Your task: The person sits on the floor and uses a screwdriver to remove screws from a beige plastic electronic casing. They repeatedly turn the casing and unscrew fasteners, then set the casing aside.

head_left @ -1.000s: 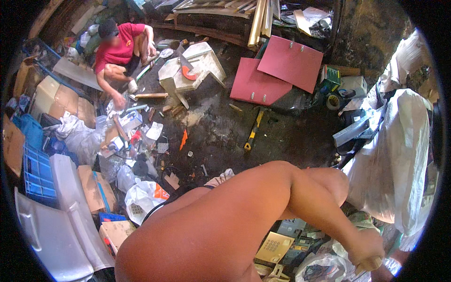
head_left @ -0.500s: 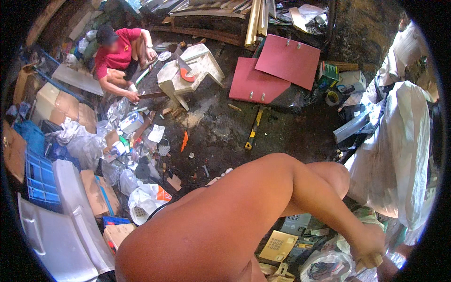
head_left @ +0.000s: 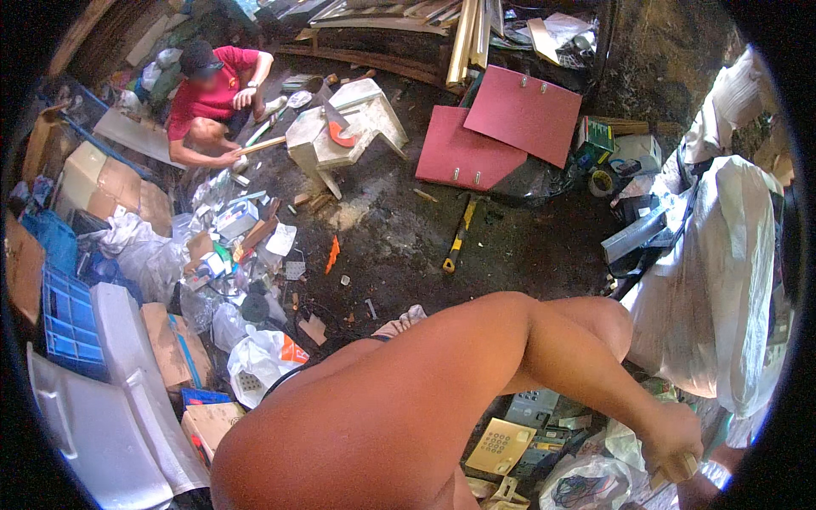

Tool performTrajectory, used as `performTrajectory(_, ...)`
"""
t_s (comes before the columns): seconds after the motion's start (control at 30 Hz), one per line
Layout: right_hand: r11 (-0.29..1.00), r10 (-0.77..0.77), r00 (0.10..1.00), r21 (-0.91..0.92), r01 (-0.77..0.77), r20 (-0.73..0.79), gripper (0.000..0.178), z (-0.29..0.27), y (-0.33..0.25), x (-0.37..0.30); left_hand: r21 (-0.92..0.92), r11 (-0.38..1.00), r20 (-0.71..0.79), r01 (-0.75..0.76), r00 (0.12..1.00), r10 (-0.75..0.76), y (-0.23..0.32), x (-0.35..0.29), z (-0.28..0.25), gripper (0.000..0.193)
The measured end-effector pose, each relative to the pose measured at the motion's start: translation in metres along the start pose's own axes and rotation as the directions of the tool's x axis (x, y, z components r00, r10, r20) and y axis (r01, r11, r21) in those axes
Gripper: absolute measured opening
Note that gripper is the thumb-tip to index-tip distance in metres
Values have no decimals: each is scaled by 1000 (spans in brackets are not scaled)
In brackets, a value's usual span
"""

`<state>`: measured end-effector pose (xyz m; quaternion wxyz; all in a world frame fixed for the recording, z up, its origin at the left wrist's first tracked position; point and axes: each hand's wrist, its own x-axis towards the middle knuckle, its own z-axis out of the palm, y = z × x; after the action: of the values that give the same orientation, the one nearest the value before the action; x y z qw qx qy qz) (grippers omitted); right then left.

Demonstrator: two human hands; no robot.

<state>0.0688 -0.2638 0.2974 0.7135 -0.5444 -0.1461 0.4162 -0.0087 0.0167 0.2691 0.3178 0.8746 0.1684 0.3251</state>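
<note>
My left arm bends across the lower half of the view, and my left hand (head_left: 671,438) is at the lower right. Its fingers are closed round a pale tan piece (head_left: 677,469), possibly a wooden handle; most of it is hidden in the grip. A dark patch of skin (head_left: 699,491) shows beside it at the picture's rim, perhaps my right hand, with no fingers to be made out. Near the left hand lies a clear plastic bag (head_left: 586,484) with thin wires in it. A cream telephone keypad panel (head_left: 501,446) and a grey keypad unit (head_left: 534,408) lie left of that.
A person in a red shirt (head_left: 204,98) crouches far left, holding a wooden strip beside a white stool (head_left: 340,136) with an orange-handled saw (head_left: 340,132). A yellow-black hammer-like tool (head_left: 461,234), red folders (head_left: 523,110), a tall white sack (head_left: 714,280) and scattered scrap surround me.
My left hand has shifted slightly right, still closed on the tan piece. The other person's hands have moved; a pale strip now shows in their grip, and one arm is drawn up.
</note>
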Motion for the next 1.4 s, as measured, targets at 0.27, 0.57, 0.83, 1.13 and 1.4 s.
performTrajectory(0.27, 976, 86, 957, 169, -136, 277, 36, 11, -6, -17, -17, 1000, 68, 16, 998, -14, 10, -5, -13, 53)
performTrajectory(0.57, 981, 23, 906, 163, -101, 423, 45, 6, 1, -10, -17, 1000, 87, 6, 996, -4, 2, 3, 0, 56)
performTrajectory(0.83, 985, 60, 945, 135, -109, 321, 60, 24, -1, -16, -1, 1000, 95, 9, 995, -9, -7, 11, 17, 58)
performTrajectory(1.13, 978, 42, 974, 192, -86, 224, 61, 1, 13, -7, 33, 998, 54, -44, 998, 42, -20, 17, 37, 47)
performTrajectory(1.4, 959, 55, 971, 259, -116, 232, 57, 0, 12, -8, -28, 1000, 67, -6, 998, 8, -14, 4, 24, 40)
